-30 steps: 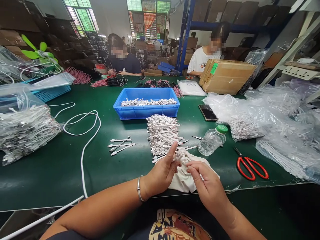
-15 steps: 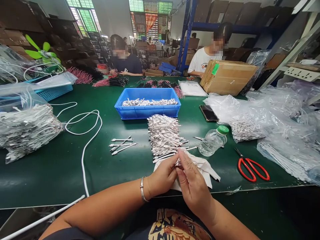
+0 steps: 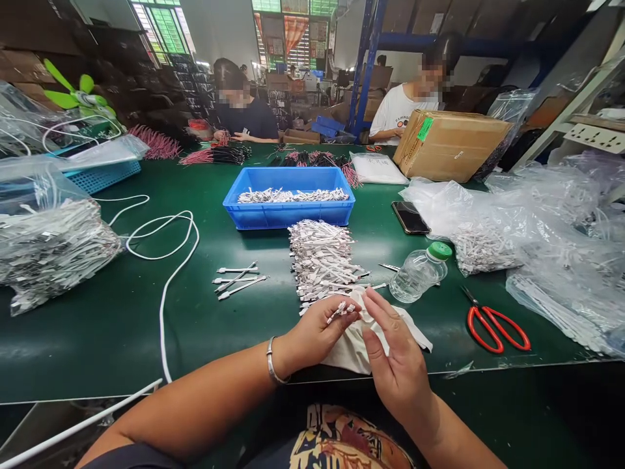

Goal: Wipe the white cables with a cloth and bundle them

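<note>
My left hand [image 3: 312,337] curls closed, its fingers [image 3: 325,318] pinching a few small white cable ends [image 3: 340,311] above a white cloth [image 3: 354,352]. My right hand [image 3: 398,361] stands open just beside them, fingers [image 3: 378,312] slightly spread, over the cloth. A heap of white cable ends [image 3: 319,260] lies just beyond, on the green workbench [image 3: 146,339].

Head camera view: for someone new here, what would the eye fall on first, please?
The bright blue crate sits mid-table, with a long heap of white cable ends just in front of it. Nearer, the left hand and right hand work over a white cloth, and red scissors lie at the right.
</note>
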{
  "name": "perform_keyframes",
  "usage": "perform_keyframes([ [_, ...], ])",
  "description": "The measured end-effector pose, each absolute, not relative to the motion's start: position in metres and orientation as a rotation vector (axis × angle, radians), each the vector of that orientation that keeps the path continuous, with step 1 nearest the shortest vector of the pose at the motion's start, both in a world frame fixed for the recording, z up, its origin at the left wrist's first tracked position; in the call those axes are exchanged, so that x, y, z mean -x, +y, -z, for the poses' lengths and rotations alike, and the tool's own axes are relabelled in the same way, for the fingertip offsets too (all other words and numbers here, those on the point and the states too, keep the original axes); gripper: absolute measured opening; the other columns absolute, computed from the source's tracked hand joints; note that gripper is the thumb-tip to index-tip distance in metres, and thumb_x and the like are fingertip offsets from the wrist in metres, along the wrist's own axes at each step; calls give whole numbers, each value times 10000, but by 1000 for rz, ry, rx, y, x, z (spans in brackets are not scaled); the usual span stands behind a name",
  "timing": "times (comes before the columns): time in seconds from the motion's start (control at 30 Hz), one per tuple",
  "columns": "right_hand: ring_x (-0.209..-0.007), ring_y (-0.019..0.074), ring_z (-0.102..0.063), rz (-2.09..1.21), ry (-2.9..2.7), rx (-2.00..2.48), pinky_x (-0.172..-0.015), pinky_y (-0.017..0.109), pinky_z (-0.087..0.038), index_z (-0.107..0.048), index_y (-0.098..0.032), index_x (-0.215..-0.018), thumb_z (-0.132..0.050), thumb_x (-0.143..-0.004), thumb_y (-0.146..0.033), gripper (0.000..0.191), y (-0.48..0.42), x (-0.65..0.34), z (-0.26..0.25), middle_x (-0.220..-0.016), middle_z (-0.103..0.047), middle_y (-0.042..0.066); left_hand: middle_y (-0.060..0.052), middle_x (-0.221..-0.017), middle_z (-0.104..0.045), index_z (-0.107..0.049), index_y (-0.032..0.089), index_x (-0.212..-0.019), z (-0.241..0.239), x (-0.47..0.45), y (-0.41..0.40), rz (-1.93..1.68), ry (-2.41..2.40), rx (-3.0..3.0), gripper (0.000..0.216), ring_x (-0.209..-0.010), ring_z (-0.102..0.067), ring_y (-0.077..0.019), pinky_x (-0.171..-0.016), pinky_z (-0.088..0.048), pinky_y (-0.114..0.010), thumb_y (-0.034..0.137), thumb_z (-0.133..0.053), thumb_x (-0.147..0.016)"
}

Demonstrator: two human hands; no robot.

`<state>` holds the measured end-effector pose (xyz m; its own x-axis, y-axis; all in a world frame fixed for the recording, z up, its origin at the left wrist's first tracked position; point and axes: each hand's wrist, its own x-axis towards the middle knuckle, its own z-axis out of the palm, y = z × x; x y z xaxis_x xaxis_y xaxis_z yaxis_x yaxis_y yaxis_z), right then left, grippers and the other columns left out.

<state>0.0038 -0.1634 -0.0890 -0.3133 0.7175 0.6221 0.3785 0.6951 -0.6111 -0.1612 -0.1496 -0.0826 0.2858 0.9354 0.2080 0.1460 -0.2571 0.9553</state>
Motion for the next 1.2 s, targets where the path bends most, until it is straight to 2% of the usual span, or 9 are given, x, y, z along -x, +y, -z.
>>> perform_keyframes([
  [0.2, -1298, 240, -388, -589, -1859, 944, -1080, 440, -335, -393, -230, -1372, -512, -891, -165, 499, -162, -5, 102, -1423, -403, 86, -69, -885, -660, -638, 140, -919, 81, 165, -148, -1047, 1001, -1512, 251, -857, -603, -173, -826, -455, -286, 338, -484, -913],
  [0.33, -1273, 222, -424, -1341, -1536, 971, -1057, 439, -353, -349, -277, -1385, -501, -921, -305, 489, -166, -5, 94, -1416, -418, 80, -90, -990, -677, -612, 156, -1006, 71, 168, -154, -1047, 840, -1209, 240, -943, -630, -199, -868, -474, -327, 350, -522, -898],
  [0.43, -1203, 221, -489, -1917, -1427, 801, -1030, 412, -366, -502, -233, -1269, -540, -898, -390, 405, -171, -5, 85, -1282, -546, 87, -94, -1020, -681, -632, 155, -998, 61, 169, -160, -945, 783, -1097, 247, -956, -638, -198, -880, -479, -320, 359, -550, -883],
  [0.6, -890, 205, -649, -2393, -1135, 675, -746, 307, -511, -638, -144, -1044, -630, -805, -501, 430, -180, 3, 97, -1027, -645, 114, -109, -988, -697, -654, 132, -970, 57, 166, -166, -747, 792, -932, 295, -945, -653, -202, -799, -512, -268, 394, -568, -866],
  [0.7, -739, 190, -675, -2481, -976, 629, -572, 234, -517, -659, -87, -943, -665, -750, -541, 493, -185, 11, 111, -945, -658, 149, -121, -1002, -699, -657, 134, -994, 62, 162, -167, -682, 762, -875, 320, -942, -661, -204, -786, -519, -265, 411, -555, -870],
  [0.83, -556, 139, -656, -2466, -856, 717, -440, 169, -477, -632, -73, -886, -653, -794, -464, 402, -190, 17, 119, -776, -666, 110, -138, -1134, -658, -618, 166, -1110, 69, 159, -167, -705, 754, -730, 356, -1067, -614, -237, -825, -518, -301, 375, -635, -822],
  [1.0, -492, 111, -619, -2413, -771, 728, -383, 144, -441, -606, -81, -852, -665, -776, -482, 412, -190, 15, 120, -718, -647, 76, -145, -1173, -633, -580, 168, -1175, 77, 157, -163, -750, 774, -616, 454, -1104, -591, -247, -817, -518, -300, 363, -688, -779],
  [1.1, -484, 89, -598, -2366, -742, 767, -389, 134, -431, -601, -90, -891, -643, -795, -490, 414, -189, 14, 118, -714, -637, 58, -130, -1126, -645, -598, 165, -1132, 79, 156, -161, -767, 795, -589, 430, -1022, -626, -224, -678, -530, -230, 369, -693, -767],
  [1.2, -484, 82, -590, -2311, -712, 819, -399, 137, -432, -585, -114, -936, -630, -808, -491, 401, -188, 13, 117, -725, -635, 41, -91, -1006, -662, -612, 171, -1079, 80, 156, -159, -780, 778, -591, 361, -774, -650, -148, -517, -471, -167, 370, -667, -783],
])
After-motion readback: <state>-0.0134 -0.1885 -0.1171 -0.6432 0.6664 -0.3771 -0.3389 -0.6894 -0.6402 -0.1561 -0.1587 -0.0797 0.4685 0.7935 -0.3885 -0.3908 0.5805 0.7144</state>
